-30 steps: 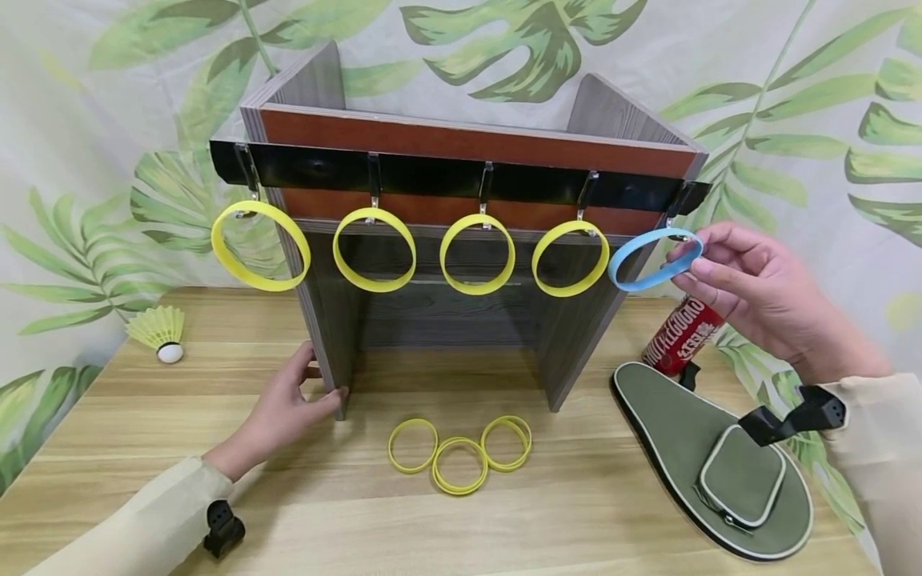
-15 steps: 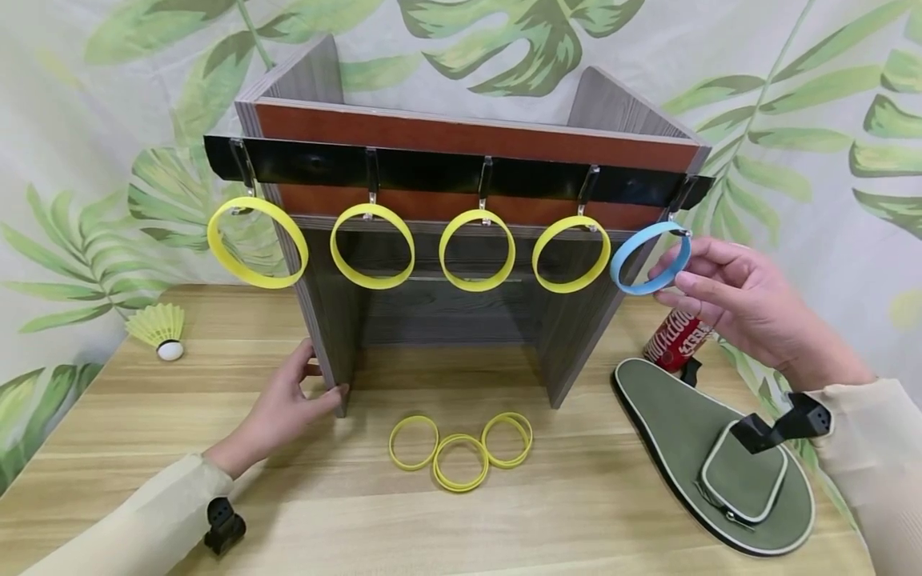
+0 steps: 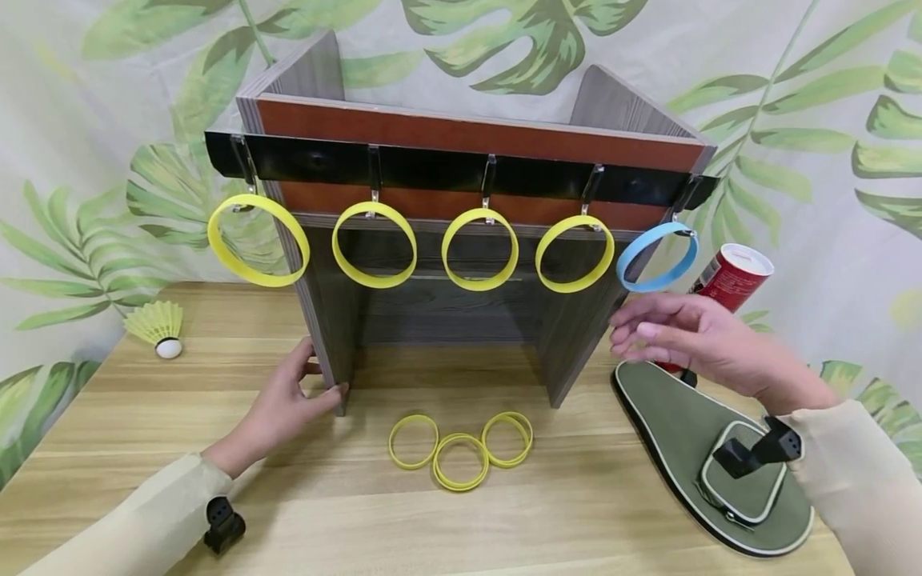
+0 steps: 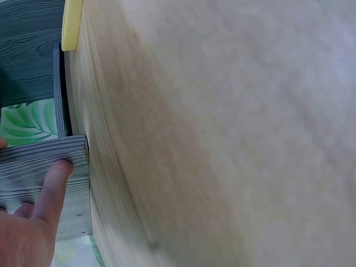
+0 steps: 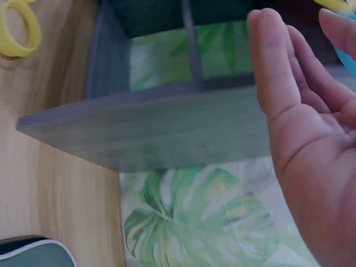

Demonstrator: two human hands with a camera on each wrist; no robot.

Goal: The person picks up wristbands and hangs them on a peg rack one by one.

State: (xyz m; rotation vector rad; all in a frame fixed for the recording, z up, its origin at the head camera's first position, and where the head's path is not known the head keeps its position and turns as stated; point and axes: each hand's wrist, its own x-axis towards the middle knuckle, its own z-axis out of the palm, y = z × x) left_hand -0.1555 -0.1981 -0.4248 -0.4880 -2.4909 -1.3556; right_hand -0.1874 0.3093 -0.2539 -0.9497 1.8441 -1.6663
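Observation:
A blue wristband hangs from the rightmost hook of a black rail on the front of a grey wooden shelf. Several yellow wristbands hang from the other hooks in the head view. My right hand is just below the blue band, fingers loosely bent and holding nothing; in the right wrist view the hand is beside the shelf's side panel. Low on the left, my left hand grips the shelf's left side panel at its front edge.
Several more yellow wristbands lie on the wooden table before the shelf. On the right are a green paddle case and a red can with a white top. A yellow shuttlecock lies at far left.
My right hand has let go of the blue wristband and dropped below it, leaving the band hanging on its hook. The left hand stays at the side panel.

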